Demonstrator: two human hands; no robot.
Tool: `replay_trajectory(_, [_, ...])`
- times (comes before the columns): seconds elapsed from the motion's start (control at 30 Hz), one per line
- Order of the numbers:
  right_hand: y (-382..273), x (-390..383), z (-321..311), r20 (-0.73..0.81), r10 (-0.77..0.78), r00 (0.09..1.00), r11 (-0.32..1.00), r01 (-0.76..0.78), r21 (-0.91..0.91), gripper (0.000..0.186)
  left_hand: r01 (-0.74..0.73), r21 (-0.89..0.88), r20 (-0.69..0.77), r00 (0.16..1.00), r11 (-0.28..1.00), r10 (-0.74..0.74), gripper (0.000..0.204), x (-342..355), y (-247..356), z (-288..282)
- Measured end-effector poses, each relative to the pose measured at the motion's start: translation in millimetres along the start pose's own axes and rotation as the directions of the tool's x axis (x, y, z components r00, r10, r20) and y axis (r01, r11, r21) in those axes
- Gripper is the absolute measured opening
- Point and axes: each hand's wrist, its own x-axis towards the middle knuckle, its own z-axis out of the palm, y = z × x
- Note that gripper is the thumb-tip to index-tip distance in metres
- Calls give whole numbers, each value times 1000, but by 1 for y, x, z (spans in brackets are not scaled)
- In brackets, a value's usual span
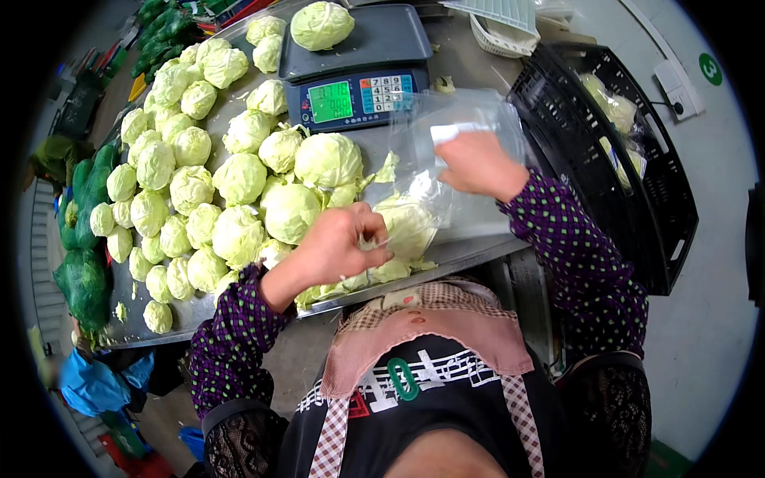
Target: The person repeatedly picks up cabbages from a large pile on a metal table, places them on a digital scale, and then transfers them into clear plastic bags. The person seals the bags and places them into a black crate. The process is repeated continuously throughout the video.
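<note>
L hand (344,243) is low over the near side of the metal table (458,64), fingers curled, thumb & index pinching the edge of a clear plastic bag (434,199). The bag spreads right from there, partly over a pale green cabbage (402,227) close to the table's near edge – leaf scraps around it. R hand (478,165) is up & right, balled w/ knuckles on top, over clear plastic next to a white patch; fingertips hidden, so can't tell if it's pinching anything.

Big heap of cabbages (191,189) covers the left & middle of the table, a few right by L hand. Digital scale (343,99) stands at the back, green display lit, w/ one single cabbage (322,25) on its pan. White basket (502,36) sits back right. Black crate (558,135) is tilted just right of R hand, w/ a few plastic-wrapped packs (617,111) inside. Far left: dark green gourds (84,283) beside the table, plus a blue bag (94,386) lower down. Both forearms in purple dotted sleeves (231,342) – checked apron (426,342) in front.
</note>
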Motion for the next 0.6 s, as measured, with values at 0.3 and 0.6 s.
replay_trajectory(0.3, [19,-20,-40,-141,155,978,883,-73,463,23,-146,201,-145,973,969,177,28,-5,16,-52])
replay_trajectory(0.6, [5,-84,-19,80,222,972,793,-228,565,31,-349,295,-207,885,890,416,34,-34,15,-35])
